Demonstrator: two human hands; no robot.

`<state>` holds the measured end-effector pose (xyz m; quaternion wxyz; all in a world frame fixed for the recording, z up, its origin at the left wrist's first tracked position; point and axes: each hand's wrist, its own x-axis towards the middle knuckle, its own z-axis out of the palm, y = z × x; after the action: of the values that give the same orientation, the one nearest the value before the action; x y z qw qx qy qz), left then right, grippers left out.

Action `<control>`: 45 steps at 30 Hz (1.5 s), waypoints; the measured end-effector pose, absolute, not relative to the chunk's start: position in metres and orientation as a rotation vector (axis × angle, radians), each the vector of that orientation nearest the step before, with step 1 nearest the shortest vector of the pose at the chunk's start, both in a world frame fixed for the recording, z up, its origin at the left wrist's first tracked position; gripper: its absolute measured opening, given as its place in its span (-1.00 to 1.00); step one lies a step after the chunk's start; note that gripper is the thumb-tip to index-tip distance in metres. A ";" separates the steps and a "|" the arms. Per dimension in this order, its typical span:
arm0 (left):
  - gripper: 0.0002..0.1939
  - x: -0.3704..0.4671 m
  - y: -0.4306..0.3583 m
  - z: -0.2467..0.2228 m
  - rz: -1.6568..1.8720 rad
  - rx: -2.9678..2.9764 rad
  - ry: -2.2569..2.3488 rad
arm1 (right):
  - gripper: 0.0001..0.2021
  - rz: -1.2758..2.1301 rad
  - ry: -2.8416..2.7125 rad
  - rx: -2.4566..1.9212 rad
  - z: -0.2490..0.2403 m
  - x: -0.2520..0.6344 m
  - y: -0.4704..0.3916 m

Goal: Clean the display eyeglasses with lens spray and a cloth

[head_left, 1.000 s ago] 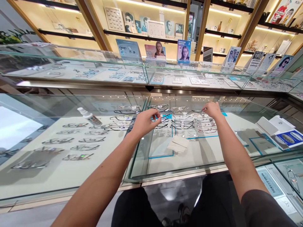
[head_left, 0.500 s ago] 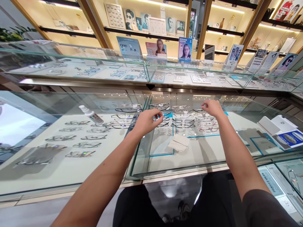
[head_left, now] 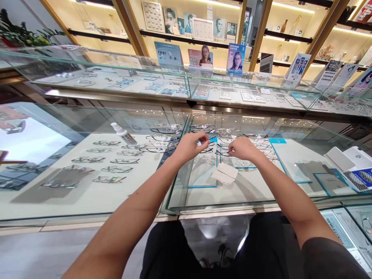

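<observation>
My left hand (head_left: 193, 146) is above the glass counter, thumb and fingers curled together beside the rows of glasses; anything between its fingertips is too small to make out. To its right, my right hand (head_left: 244, 148) pinches at the right end of a dark-rimmed pair of glasses (head_left: 222, 153). Several more pairs lie in rows behind and around both hands. Nearer to me, a folded beige cloth (head_left: 224, 173) lies on the glass. A white spray bottle (head_left: 124, 134) appears left of my left hand, beside further rows of glasses (head_left: 124, 161).
An open white box (head_left: 345, 158) and a blue patterned packet (head_left: 362, 178) sit at the right. Behind is another glass showcase (head_left: 174, 101) with upright display cards (head_left: 236, 58). Lit shelves with pictures line the back. A counter edge (head_left: 232, 207) runs before my legs.
My right hand has moved left and lower, closer to my left hand, onto the dark-rimmed glasses. My left hand keeps its curled shape. The view has turned slightly left.
</observation>
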<state>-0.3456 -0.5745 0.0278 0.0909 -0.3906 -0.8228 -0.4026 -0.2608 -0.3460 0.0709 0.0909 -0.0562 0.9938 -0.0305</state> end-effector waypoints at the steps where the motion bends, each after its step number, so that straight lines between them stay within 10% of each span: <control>1: -0.80 -0.345 -0.574 0.028 -1.249 -1.149 -2.446 | -0.88 -0.120 2.955 -0.140 0.073 -0.259 -0.345; 14: -0.76 -0.342 -0.558 0.035 -2.094 -1.061 -2.349 | -0.94 -1.539 2.906 -0.265 0.095 -0.239 -0.348; 45: -0.45 -0.334 -0.554 0.026 -2.339 -1.026 -2.370 | -0.81 -0.367 3.382 -0.396 0.052 -0.245 -0.371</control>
<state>-0.3336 -0.5537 0.0263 -0.1706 -0.2902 -0.6703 -0.6614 -0.2452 -0.3709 0.0518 -0.1413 -0.1143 0.9776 -0.1062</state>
